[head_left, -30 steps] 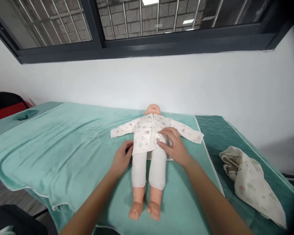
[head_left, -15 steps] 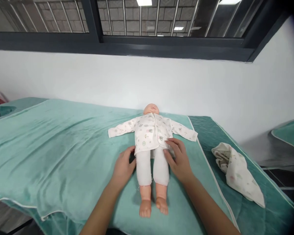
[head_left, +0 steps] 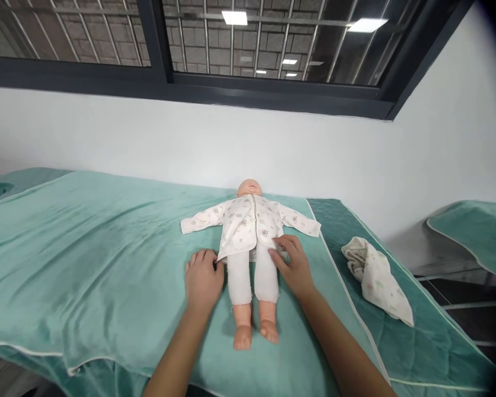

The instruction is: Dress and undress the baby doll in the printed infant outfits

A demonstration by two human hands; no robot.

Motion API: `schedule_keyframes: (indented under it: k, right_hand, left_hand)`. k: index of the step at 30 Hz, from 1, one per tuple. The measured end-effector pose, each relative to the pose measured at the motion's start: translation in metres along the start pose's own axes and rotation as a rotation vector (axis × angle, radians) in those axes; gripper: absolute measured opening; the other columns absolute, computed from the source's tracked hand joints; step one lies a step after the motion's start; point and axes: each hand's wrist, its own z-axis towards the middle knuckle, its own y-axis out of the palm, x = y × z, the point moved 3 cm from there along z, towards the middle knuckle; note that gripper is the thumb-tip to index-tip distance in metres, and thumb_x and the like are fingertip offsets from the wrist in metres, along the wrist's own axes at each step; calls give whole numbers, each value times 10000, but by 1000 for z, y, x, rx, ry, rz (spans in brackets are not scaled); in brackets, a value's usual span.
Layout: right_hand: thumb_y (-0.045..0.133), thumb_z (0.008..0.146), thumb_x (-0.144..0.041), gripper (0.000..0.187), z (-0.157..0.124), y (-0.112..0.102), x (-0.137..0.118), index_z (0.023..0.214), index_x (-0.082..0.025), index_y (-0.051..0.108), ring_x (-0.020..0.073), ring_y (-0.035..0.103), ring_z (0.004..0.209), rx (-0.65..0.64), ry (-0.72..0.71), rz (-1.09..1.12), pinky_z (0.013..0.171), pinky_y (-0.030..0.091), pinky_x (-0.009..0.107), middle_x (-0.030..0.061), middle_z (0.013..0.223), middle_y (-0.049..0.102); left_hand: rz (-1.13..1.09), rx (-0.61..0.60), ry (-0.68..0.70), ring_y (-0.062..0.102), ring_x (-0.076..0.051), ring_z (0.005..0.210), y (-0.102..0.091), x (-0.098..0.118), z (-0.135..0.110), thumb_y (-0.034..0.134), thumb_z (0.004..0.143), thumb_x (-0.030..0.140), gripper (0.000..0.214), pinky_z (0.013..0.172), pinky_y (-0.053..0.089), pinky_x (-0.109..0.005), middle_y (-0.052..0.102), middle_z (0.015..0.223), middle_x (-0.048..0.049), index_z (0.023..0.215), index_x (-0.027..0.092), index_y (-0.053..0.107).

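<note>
A baby doll (head_left: 249, 187) lies on its back with its bare feet toward me and its legs wrapped in white cloth. It has on a white printed baby jacket (head_left: 240, 220), sleeves spread to both sides. My left hand (head_left: 204, 278) is closed on the jacket's lower left corner, drawing it outward from the body. On the other side my right hand (head_left: 293, 264) touches the lower right hem, thumb and fingers apart, the thumb by the doll's upper leg. The doll's hands do not show.
A crumpled printed white cloth (head_left: 380, 278) lies at right on a darker green quilted cover (head_left: 430, 353). The doll rests on a light green sheet (head_left: 107, 248). Behind the bed stand a white wall (head_left: 149, 138) and a dark-framed window (head_left: 273, 96).
My left hand has closed on the jacket's left corner and pulled it outward and slightly down. My right hand stays by the right hem. The view has shifted a little.
</note>
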Motion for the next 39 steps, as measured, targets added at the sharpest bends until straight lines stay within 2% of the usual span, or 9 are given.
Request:
schedule_keyframes:
  k: [4,8,14,18,21,24,28,33,39]
  right_hand:
    - [536,956,-278,199,0,2,2,1136,-248,617,210,576,1026,-1,11,-6,908,488,384,67,1086,569]
    - [469,984,-247,203,4,0,3,1088,-248,643,208,582,1009,20,-5,-13,904,481,387,65,1054,599]
    - [457,980,-233,201,11,2,-13,1046,-247,647,219,582,981,2,-98,27,881,485,403,70,1018,614]
    - [505,955,-233,154,5,4,-18,991,-247,653,221,568,938,-72,-110,36,856,476,407,59,956,603]
    - [539,932,-240,117,0,-1,-10,1004,-244,631,215,566,948,-44,-26,92,855,478,396,59,1004,586]
    - [555,900,-230,236,-6,-5,0,1134,-247,583,209,569,971,-50,62,161,867,491,386,70,1108,563]
    - [555,855,-231,340,-18,-9,12,1194,-234,540,235,560,1024,7,184,43,895,481,413,88,1166,562]
    - [565,831,-335,307,-29,-7,26,1122,-236,571,206,570,716,-10,398,-182,637,443,332,21,882,597]
    - [508,819,-305,285,-32,-15,29,1084,-240,592,217,593,670,40,540,-219,577,394,303,3,766,622]
  left_hand:
    - [-1,17,18,564,-293,975,1,3,1,512,878,259,91,822,381,-407,656,977,-74,933,227,576]
    - [-165,51,75,568,-263,1087,0,6,2,494,916,293,217,889,402,-389,631,1152,-82,1115,225,548]
    - [-265,-43,84,590,-226,920,4,2,3,431,947,281,166,818,432,-346,647,941,-51,939,216,585]
    - [-267,-62,81,587,-225,917,3,2,3,457,915,258,140,822,432,-347,648,928,-50,898,213,588]
    - [-295,-63,54,589,-220,910,2,2,3,466,897,251,114,819,434,-345,654,937,-47,872,214,571]
    - [-323,-58,32,590,-218,910,2,2,2,475,891,264,102,817,435,-343,658,942,-44,848,215,553]
    - [-354,-56,15,595,-216,924,4,2,2,477,902,300,117,819,437,-341,662,970,-42,839,220,534]
    - [-337,-13,-42,595,-233,1003,5,0,4,535,886,353,148,849,439,-357,647,1066,-62,941,223,491]
    - [-220,-31,110,563,-224,933,0,6,4,486,849,181,117,803,415,-347,628,953,-49,748,224,446]
